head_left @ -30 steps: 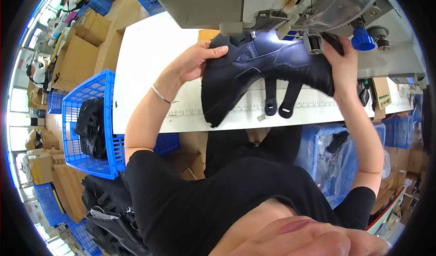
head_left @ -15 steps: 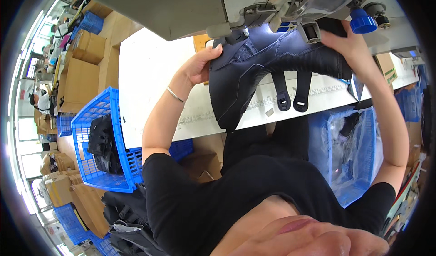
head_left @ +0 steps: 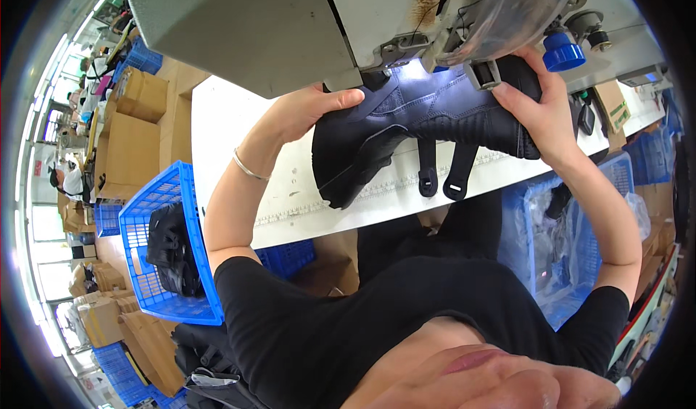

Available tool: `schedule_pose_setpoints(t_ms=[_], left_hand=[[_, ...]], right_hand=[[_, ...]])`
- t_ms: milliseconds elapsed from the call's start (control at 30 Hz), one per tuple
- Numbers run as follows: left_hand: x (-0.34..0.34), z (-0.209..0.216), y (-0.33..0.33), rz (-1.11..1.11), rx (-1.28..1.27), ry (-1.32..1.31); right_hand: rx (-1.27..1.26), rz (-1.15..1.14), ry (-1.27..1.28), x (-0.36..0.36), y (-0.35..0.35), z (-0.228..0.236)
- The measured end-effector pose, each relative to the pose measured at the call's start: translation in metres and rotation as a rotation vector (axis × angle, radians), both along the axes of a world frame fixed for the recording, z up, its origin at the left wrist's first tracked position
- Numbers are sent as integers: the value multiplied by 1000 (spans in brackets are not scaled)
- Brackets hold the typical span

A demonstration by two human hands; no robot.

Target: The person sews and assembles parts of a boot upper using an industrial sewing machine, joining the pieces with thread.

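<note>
Our left grip is closed on the left end of a black stitched piece, thumb laid along the top and fingers mostly hidden. Our right grip holds the right end, thumb on the near face and fingers curled over the far edge. The piece looks soft and padded, with stitched seams across its brightly lit middle and ribbed folds along its near right edge. It spans the gap between our two grips, its lower left corner drooping nearer to us than our left grip, its far edge beneath the grey machine. Two black straps with slotted ends reach from its near side over the white surface. Left of the surface stands a blue basket with a black bundle inside; to the right, a blue crate contains clear plastic.
</note>
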State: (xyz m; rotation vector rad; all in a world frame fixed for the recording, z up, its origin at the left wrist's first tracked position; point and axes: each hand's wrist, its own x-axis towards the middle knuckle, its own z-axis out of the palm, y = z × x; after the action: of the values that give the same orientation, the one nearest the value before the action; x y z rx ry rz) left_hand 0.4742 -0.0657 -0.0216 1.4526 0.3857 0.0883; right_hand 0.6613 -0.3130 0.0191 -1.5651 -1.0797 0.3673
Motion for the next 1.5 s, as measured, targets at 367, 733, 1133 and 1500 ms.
schedule_pose_setpoints(t_ms=[367,733,1133,1500], left_hand=[[5,-8,14,-14,-83,0],[0,-33,37,-164,-310,97],[3,-1,11,-152,-73,67],[-1,4,14,-75,327,75]], right_hand=[[5,-30,34,-8,2,1],[-186,59,-216,1,-9,21],[7,-68,20,1,-15,-27],[41,-15,33,-4,4,-6]])
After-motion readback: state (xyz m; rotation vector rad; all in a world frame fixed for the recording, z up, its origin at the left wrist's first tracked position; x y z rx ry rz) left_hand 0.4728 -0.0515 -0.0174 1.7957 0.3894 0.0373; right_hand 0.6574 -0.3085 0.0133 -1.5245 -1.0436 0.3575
